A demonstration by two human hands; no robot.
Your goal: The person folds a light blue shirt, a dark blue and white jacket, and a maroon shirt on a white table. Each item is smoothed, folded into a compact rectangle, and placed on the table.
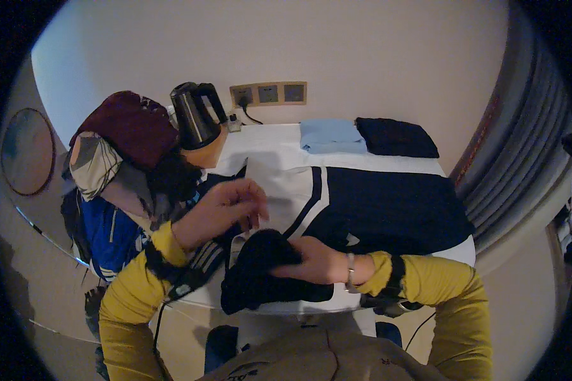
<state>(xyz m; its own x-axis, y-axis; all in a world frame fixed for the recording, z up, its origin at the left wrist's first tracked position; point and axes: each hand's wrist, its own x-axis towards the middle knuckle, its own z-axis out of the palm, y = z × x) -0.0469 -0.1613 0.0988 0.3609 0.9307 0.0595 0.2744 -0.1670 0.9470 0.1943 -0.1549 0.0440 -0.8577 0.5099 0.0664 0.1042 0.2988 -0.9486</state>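
A dark navy and white long-sleeved top (391,209) lies spread across the white table, its navy body to the right and its white section in the middle. My right hand (321,262) grips a bunched dark part of the cloth (262,276) at the table's near edge, thumb on top. Over the garment's left side hovers my left hand (224,209), fingers loosely curled and apart, with nothing visible in them. Below it, a dark striped piece of fabric (207,259) hangs toward the edge. The underside of the gripped cloth is hidden.
To the left rises a heap of clothes with a maroon piece (128,126) and a blue one (109,238). An electric kettle (193,116) and a small bottle (233,124) stand behind. Folded light blue cloth (331,135) and folded dark cloth (398,137) lie at the back. Grey curtains (519,119) hang at right.
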